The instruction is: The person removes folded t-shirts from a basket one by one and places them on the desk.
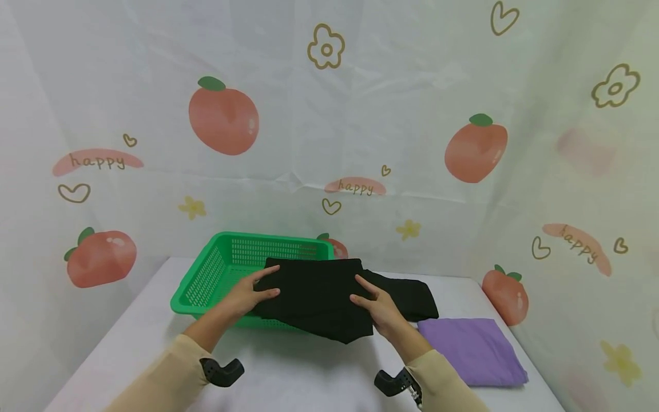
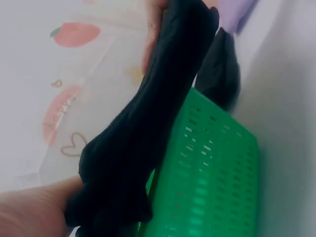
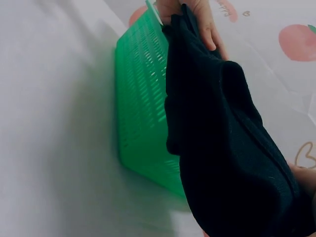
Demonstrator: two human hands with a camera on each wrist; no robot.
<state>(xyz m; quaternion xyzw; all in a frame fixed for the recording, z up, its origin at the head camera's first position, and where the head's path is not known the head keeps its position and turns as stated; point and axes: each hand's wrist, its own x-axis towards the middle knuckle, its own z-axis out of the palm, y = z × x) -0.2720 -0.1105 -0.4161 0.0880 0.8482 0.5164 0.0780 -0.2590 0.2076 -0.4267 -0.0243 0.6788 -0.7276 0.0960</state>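
Both hands hold a folded black cloth in front of and partly over the right side of a green plastic basket. My left hand grips its left edge, thumb and fingers at the near face. At the opposite edge, my right hand grips it the same way. In the right wrist view the folded black cloth shows several layers, its lower edge hanging loose beside the basket wall. The cloth hides part of the basket's inside and front rim.
Another folded black cloth lies on the white table to the right, partly behind the held one. A folded purple cloth lies nearer on the right. A white printed curtain hangs behind the table.
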